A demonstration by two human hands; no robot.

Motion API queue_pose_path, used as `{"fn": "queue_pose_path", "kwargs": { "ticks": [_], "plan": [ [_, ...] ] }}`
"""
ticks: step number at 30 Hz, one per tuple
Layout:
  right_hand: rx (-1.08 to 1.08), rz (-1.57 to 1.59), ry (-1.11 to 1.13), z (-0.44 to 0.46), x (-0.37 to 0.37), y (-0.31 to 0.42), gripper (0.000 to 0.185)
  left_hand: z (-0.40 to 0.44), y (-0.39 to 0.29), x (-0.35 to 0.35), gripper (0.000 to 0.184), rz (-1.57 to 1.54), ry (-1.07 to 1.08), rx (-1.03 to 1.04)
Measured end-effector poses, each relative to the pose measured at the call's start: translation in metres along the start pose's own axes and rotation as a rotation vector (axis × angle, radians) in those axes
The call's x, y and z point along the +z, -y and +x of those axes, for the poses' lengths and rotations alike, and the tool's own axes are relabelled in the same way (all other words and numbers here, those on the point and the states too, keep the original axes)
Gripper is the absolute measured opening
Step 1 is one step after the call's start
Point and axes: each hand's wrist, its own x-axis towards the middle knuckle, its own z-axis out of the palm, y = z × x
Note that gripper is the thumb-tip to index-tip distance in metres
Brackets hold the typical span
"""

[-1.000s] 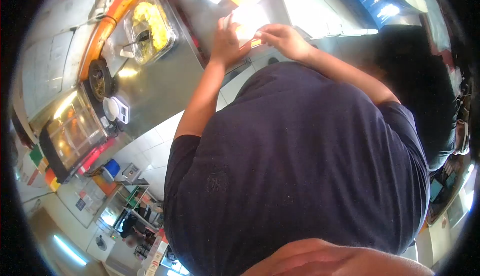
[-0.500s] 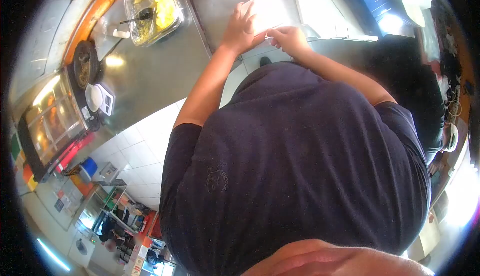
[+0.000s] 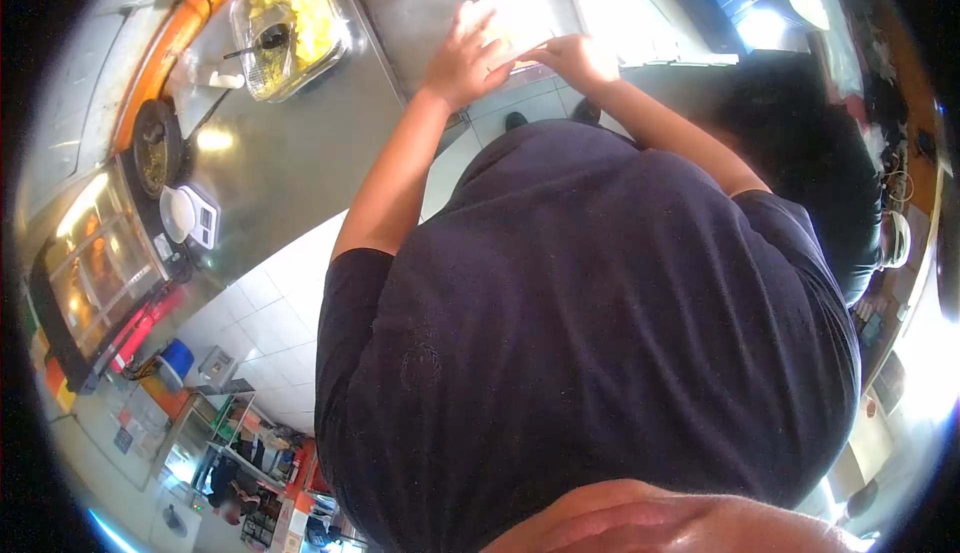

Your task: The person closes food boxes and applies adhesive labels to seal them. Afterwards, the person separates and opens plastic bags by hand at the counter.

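One white, glare-washed, thin-looking item (image 3: pixel 514 31), likely light, best edge-held; left hand (image 3: pixel 467 61), fingers parted; right hand (image 3: pixel 580 61), fingertips pinched; either grip's hold unclear.

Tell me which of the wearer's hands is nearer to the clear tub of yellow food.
Left. The left hand is off to the picture-right of the clear tub, not touching it; the right hand is farther right, beyond the left one.

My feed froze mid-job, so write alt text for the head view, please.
A person's left hand and right hand are close together at an item too bright with glare to identify. On a metal counter to the left sit a clear tub of yellow food and a white scale.
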Motion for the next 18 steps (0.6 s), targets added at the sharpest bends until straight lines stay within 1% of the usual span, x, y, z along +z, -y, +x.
{"fn": "queue_pose_path", "kwargs": {
  "ticks": [1, 2, 4, 5, 8, 11, 14, 15, 18],
  "plan": [
    [-0.070, -0.086, -0.074, 0.021, 0.025, -0.038, 0.028, 0.001, -0.002, 0.000, 0.043, -0.016, 0.009, -0.043],
    [-0.112, -0.100, -0.099, 0.031, 0.031, -0.057, 0.026, 0.001, -0.004, 0.000, 0.045, -0.031, 0.019, -0.087],
    [-0.199, -0.128, -0.157, 0.037, 0.026, -0.068, 0.023, 0.008, -0.003, -0.008, 0.047, -0.087, -0.037, -0.105],
    [-0.382, -0.072, -0.319, 0.033, 0.019, -0.078, 0.022, 0.013, -0.002, -0.012, 0.048, -0.114, -0.064, -0.115],
    [-0.588, -0.179, -0.456, 0.021, 0.007, -0.084, 0.047, 0.023, 0.001, -0.017, 0.047, -0.190, -0.074, -0.119],
    [-0.602, -0.398, -0.303, 0.007, 0.005, -0.077, 0.067, 0.030, 0.000, -0.018, 0.048, -0.186, -0.127, -0.065],
    [-0.618, -0.303, -0.268, 0.005, 0.014, -0.071, 0.072, 0.034, -0.001, -0.023, 0.049, -0.218, -0.102, -0.101],
    [-0.602, -0.243, -0.276, 0.004, 0.015, -0.069, 0.069, 0.034, 0.000, -0.024, 0.049, -0.211, -0.090, -0.095],
    [-0.578, -0.203, -0.295, 0.004, 0.015, -0.067, 0.062, 0.034, 0.002, -0.027, 0.048, -0.206, -0.064, -0.086]
  ]
}}
